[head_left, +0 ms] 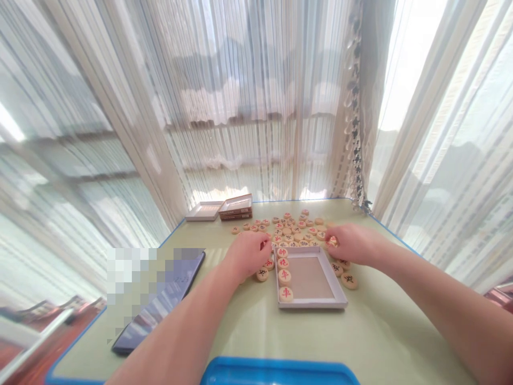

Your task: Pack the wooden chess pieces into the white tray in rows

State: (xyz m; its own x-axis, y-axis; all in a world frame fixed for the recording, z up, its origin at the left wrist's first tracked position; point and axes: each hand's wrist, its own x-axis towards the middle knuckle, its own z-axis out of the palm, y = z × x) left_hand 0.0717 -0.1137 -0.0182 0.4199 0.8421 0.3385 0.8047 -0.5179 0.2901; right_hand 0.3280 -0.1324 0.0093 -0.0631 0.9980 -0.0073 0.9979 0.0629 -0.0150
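A shallow white box tray [334,291] lies on the pale green table [380,337], with several round wooden chess pieces [285,276] lined along its left inner edge. More loose pieces [294,227] are scattered behind it and to either side. My left hand [245,255] rests at the tray's upper left corner, fingers curled over pieces there. My right hand [350,243] is at the tray's upper right corner, fingertips pinched on a piece [332,241].
A dark phone [160,305] lies at the left of the table. A white lid [204,211] and a brown box [235,207] sit at the far edge by the sheer curtains. A blue tray rim [276,371] shows at the near edge.
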